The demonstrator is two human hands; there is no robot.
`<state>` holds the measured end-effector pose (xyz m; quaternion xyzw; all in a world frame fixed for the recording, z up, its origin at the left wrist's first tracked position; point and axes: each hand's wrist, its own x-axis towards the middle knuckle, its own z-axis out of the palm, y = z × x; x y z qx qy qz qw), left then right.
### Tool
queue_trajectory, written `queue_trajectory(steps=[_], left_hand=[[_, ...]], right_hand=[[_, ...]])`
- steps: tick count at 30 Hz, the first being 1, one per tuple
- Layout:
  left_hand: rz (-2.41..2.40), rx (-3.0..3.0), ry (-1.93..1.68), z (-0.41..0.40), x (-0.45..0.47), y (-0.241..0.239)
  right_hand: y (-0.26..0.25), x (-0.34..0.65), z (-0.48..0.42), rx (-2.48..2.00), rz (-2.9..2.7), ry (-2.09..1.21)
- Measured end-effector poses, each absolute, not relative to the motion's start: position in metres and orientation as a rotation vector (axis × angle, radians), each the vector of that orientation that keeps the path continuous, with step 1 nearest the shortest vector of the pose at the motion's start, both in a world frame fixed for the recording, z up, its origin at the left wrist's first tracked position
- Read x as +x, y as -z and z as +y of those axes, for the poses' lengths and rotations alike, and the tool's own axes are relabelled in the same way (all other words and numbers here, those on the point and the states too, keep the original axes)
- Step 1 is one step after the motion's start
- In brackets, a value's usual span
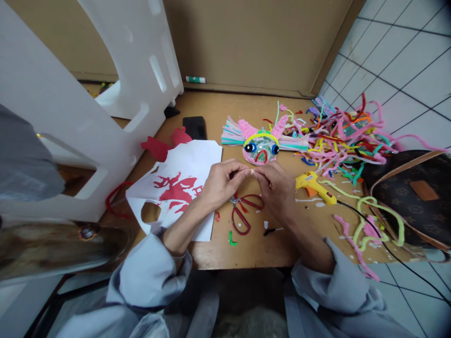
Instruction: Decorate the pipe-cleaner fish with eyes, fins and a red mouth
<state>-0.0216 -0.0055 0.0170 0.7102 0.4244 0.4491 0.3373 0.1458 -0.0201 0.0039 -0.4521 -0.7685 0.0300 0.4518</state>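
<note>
My left hand [225,180] and my right hand [276,185] meet above the table, fingertips pinched together. Between them is a small pale piece [251,172], too tiny to name. Just behind my fingers lies a craft face [262,148] with pink ears, blue-rimmed googly eyes, a yellow band and a red mouth. Red-handled scissors [240,220] rest below my hands, partly covered by them. A yellow glue gun [319,188] lies right beside my right hand. Under my left forearm is a white paper sheet [207,155] with red cut shapes on it.
Tangled pipe cleaners [345,136] are heaped at the back right, near a brown handbag [405,202]. The glue gun's black cord [384,241] runs off to the right. A dark phone [194,127] lies at the back left, beside a white plastic panel [148,61].
</note>
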Motion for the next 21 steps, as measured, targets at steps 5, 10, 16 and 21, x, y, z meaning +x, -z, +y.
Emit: queue_trajectory(steps=[5,10,16,21], left_hand=[[1.100,1.702,-1.152,-0.006,-0.021,-0.018],[1.103,1.629,-1.200,-0.007,-0.017,-0.017],[1.143,1.629,-1.230,-0.006,-0.013,-0.010],[1.158,1.537,-1.254,-0.007,-0.011,-0.008]], right_hand=[[-0.007,0.145,-0.021,-1.133,-1.839,-0.035],[-0.007,0.145,-0.021,-1.123,-1.858,0.000],[-0.005,0.145,-0.020,-1.118,-1.876,0.102],[-0.001,0.143,-0.020,-1.091,-1.892,0.210]])
